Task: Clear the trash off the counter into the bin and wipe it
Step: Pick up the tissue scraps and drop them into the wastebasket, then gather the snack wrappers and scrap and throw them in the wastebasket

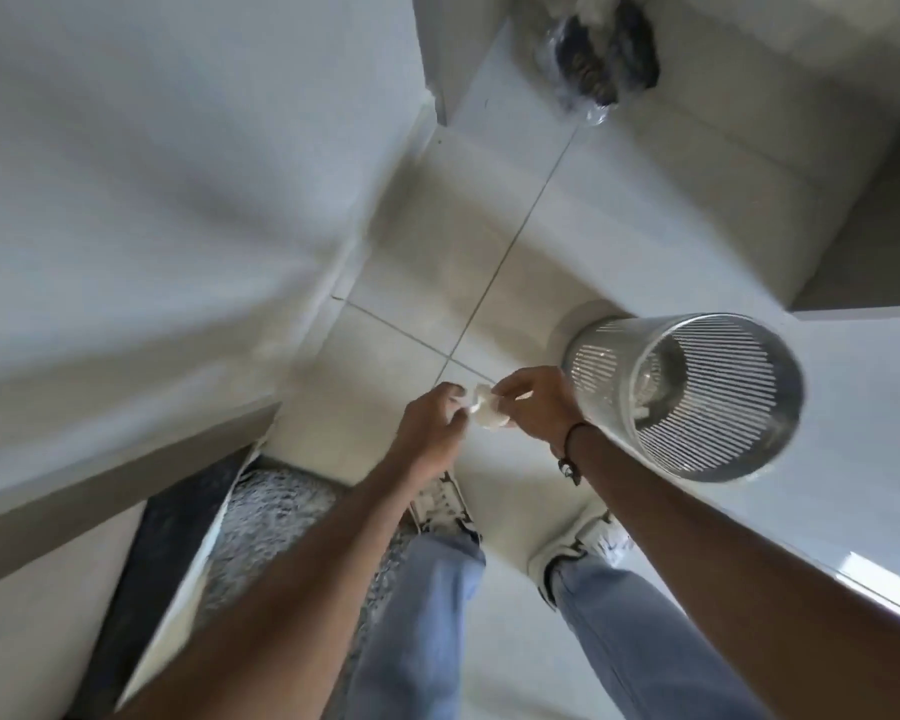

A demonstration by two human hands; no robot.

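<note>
Standing over the floor, both hands pinched one white paper wad (487, 414) together, left hand (432, 433) and right hand (533, 407) closed on it. The bin (697, 397), at three o'clock, probably called for a short rightward drop next.

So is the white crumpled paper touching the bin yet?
Apart. The head view shows the white crumpled paper pinched between the left hand and right hand, with the right hand and floor between it and the bin.
</note>
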